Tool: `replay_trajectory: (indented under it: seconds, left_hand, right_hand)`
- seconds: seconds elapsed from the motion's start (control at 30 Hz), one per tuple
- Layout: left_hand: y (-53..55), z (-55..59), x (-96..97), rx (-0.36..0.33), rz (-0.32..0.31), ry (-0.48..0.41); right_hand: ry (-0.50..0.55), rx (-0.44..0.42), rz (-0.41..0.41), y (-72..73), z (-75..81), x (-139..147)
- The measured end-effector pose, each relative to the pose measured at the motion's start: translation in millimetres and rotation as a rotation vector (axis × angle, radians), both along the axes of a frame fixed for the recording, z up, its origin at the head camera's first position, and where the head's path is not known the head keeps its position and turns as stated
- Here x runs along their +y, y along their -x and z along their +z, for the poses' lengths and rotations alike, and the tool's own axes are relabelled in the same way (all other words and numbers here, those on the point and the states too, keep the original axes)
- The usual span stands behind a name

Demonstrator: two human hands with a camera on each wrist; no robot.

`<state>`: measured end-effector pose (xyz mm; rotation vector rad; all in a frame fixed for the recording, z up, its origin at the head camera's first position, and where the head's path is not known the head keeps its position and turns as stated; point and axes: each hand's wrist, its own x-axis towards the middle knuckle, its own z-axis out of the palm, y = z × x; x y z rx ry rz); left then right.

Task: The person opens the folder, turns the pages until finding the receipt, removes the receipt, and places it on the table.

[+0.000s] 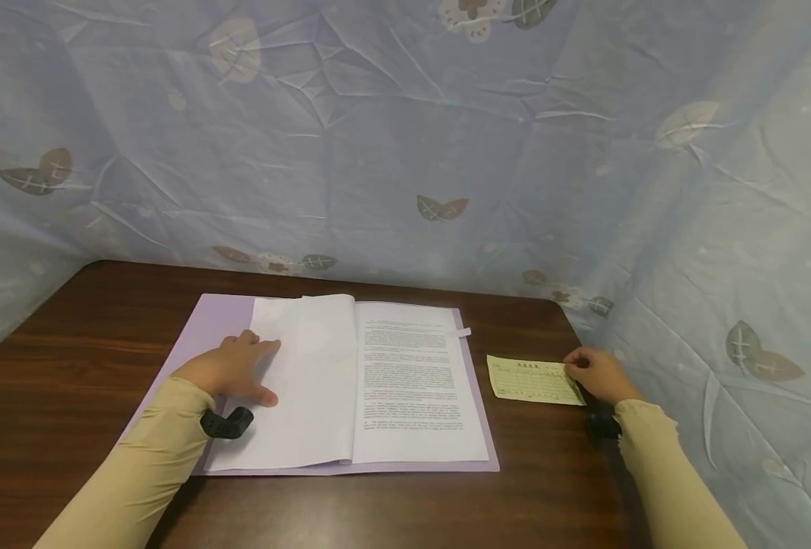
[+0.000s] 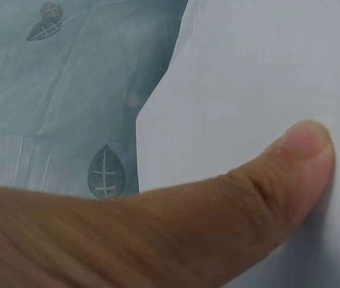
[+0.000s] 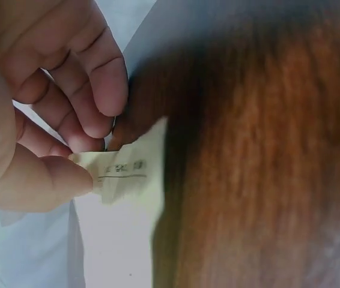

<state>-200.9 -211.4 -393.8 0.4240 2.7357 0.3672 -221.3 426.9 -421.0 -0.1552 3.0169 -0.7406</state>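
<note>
A lilac folder (image 1: 216, 313) lies spread on the table, holding a stack of white sheets. The blank back of a turned page (image 1: 316, 381) covers its left half, and a printed page (image 1: 412, 381) faces up on the right. My left hand (image 1: 237, 370) rests on the turned pages with thumb and fingers spread; its thumb (image 2: 302, 150) lies on white paper in the left wrist view. At the right, my right hand (image 1: 601, 374) pinches the upper right corner of a small yellow form (image 1: 532, 381) between thumb and finger. The form (image 3: 128, 174) appears bent near the fingertips in the right wrist view.
A pale tab (image 1: 462, 332) sticks out past the right edge of the printed page. The dark wooden table (image 1: 392, 507) ends at a patterned cloth (image 1: 378, 152) hanging behind and along the sides. Each wrist wears a black band (image 1: 227, 423).
</note>
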Motion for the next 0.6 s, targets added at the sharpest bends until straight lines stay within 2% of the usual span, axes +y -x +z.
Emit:
replay_trajectory:
  seconds: [0.2, 0.37, 0.5, 0.6]
  left_hand:
    - [1.8, 2.3, 0.0, -0.003, 0.004, -0.003]
    - [1.6, 3.7, 2.6, 0.011, 0.005, -0.003]
    - [0.4, 6.1, 7.5, 0.086, -0.013, 0.027]
    - [0.8, 7.3, 13.2, 0.166, -0.08, 0.023]
  right_hand:
    - [0.002, 0.023, -0.012, 6.4, 4.0, -8]
    - [0.044, 0.119, -0.016, 3.3, 15.4, -34]
    - [0.11, 0.208, -0.001, -1.5, 18.2, -67]
    - [0.167, 0.245, 0.011, -5.1, 15.5, -93]
